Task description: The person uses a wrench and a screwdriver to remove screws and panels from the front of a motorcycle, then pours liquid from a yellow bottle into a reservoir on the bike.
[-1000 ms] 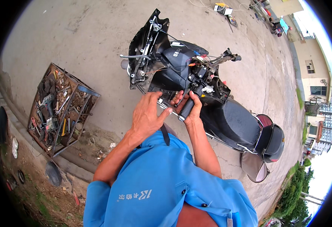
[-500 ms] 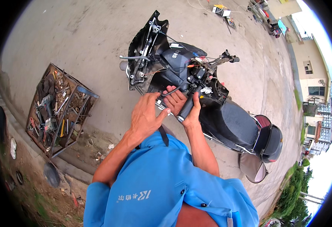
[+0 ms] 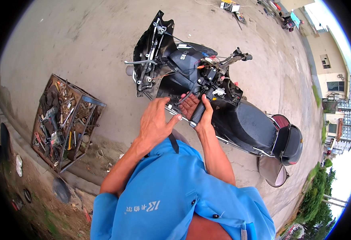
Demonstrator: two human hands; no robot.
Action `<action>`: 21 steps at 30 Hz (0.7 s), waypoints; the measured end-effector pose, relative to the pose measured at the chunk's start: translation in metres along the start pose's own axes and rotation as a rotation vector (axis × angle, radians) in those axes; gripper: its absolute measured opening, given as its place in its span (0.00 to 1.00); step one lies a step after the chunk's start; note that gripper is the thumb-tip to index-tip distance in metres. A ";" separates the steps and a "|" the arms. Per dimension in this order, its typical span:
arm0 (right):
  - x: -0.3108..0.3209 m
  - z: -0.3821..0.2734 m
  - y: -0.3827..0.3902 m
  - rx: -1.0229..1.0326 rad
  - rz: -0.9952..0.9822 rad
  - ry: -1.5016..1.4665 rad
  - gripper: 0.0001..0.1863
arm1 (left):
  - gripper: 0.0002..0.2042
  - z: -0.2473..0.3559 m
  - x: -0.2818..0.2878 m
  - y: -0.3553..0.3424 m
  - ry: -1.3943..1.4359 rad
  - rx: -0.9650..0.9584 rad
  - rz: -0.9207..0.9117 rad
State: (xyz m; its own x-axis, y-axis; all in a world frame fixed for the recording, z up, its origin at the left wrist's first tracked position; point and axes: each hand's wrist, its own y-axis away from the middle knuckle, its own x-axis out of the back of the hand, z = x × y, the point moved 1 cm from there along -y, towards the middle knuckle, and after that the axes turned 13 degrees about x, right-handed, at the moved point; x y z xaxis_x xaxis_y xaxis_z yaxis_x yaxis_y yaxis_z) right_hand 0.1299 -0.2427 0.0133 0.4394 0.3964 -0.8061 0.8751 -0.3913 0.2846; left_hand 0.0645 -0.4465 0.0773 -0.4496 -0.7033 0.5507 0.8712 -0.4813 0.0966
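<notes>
A black scooter [image 3: 239,124] stands in front of me with its front bodywork off. My right hand [image 3: 201,118] is under the black handlebar grip [image 3: 198,112], cupped around it with the thumb along one side and the fingers on the other. Just left of the grip, my left hand [image 3: 156,122] hovers open, thumb apart from the fingers, with nothing visible in it. A black lever [image 3: 186,98] lies between the two hands, over the fingers of the right one. Loose wires and cables [image 3: 207,64] show around the uncovered steering head.
At left, a rusty metal cart [image 3: 79,120] carries a power tool [image 3: 55,124] and several hand tools. A detached black front panel [image 3: 153,56] with metal framing stands at the scooter's front. Further off lies a white and yellow box [image 3: 230,7]. Buildings [image 3: 329,68] rise at right.
The view has turned slightly, so the cart and scooter sit a little differently in it. The fingers of my right hand are drawn slightly closer to the grip. My left hand stays almost still.
</notes>
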 end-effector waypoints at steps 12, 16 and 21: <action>0.014 -0.004 -0.005 0.029 0.049 0.072 0.16 | 0.40 0.023 -0.015 -0.007 -0.076 -0.104 -0.019; -0.009 -0.008 0.009 -0.056 0.121 0.184 0.37 | 0.49 0.028 -0.029 -0.011 -0.171 -0.104 -0.018; 0.049 -0.040 0.033 0.054 0.093 0.453 0.32 | 0.59 0.054 -0.060 -0.016 -0.395 -0.033 0.021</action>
State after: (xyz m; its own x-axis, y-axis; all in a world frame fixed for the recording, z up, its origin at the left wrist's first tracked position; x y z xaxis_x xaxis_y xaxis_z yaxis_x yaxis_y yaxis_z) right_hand 0.1888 -0.2031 0.0042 0.5700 0.6760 -0.4670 0.8215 -0.4802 0.3075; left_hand 0.0878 -0.3684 0.0875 -0.3156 -0.4608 0.8295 0.8696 -0.4902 0.0585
